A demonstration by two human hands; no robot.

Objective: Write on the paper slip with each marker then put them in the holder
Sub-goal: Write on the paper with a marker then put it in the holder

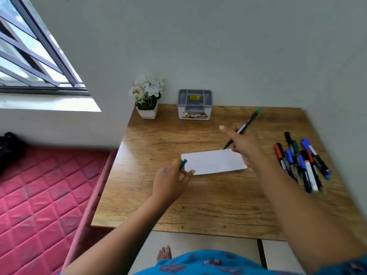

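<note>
Fingers of the right hand (243, 144) pinch an uncapped green marker (242, 129) above the paper slip (213, 162), while the left hand (170, 180) beside it grips the cap (183, 163).

10 markers (301, 161) (roughly), 1 slip (213, 162).

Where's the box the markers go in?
Look along the back edge of the wooden table, against the wall. Right of the white flower pot stands the grey holder, the only box there, split into compartments with a yellow sticker inside.
</note>
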